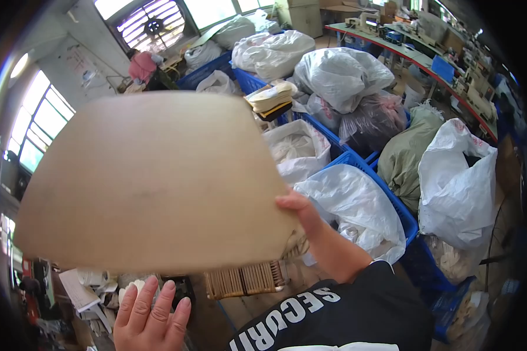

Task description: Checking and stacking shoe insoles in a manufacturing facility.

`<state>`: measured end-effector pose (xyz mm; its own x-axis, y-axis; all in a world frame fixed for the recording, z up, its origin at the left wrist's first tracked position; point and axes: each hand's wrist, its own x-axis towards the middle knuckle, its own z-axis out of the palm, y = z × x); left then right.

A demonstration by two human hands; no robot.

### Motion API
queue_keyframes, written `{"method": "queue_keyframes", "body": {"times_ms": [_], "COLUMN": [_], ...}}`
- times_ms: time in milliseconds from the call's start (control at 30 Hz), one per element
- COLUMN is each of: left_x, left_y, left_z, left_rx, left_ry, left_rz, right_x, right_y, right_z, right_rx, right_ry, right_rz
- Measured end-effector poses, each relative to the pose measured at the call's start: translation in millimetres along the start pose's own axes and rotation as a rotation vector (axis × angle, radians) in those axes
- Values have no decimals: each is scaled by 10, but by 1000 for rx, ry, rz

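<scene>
A large tan flat board (152, 181), which looks like cardboard, fills the left and middle of the view. My right hand (301, 213) is closed on its right edge, with the thumb over the face and the other fingers hidden behind. The board's lower right corner looks worn and frayed. Below its lower edge is my left hand (151, 319), fingers spread, holding nothing and apart from the board. Under the left hand lies a pile of whitish items, partly hidden.
A slatted bamboo-like seat (243, 281) stands below the board. Blue crates (392, 205) with white sacks (348, 205) fill the right side. Further sacks (345, 73) are heaped behind. Sewing machines line a long table (416, 55) at far right. Another person (144, 67) works at far left.
</scene>
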<state>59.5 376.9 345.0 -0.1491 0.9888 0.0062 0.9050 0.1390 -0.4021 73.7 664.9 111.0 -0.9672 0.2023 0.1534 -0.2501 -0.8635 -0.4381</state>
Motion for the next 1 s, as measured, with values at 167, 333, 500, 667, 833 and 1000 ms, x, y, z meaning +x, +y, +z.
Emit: {"method": "queue_keyframes", "body": {"times_ms": [167, 333, 500, 667, 833, 1000], "left_x": [-148, -210, 141, 842, 1253, 1192], "left_y": [-211, -304, -601, -958, -1236, -1225], "left_z": [452, 1032, 1811, 2408, 3113, 3422], "left_rx": [-332, -444, -719, -789, -726, -868], "left_ry": [-144, -221, -269, -427, -465, -718], "left_rz": [-160, -295, -305, -377, -597, -772], "right_x": [114, 396, 1149, 2045, 3055, 4142], "right_y": [-726, -1400, -2066, -2863, -3400, -4023], "right_z": [-494, -658, -1178, -2027, -2552, -2996], "right_rx": [-69, -295, -429, -490, -517, -668], "right_ry": [18, 91, 263, 398, 466, 575], "right_rz": [-350, -660, -906, -937, -950, -942]}}
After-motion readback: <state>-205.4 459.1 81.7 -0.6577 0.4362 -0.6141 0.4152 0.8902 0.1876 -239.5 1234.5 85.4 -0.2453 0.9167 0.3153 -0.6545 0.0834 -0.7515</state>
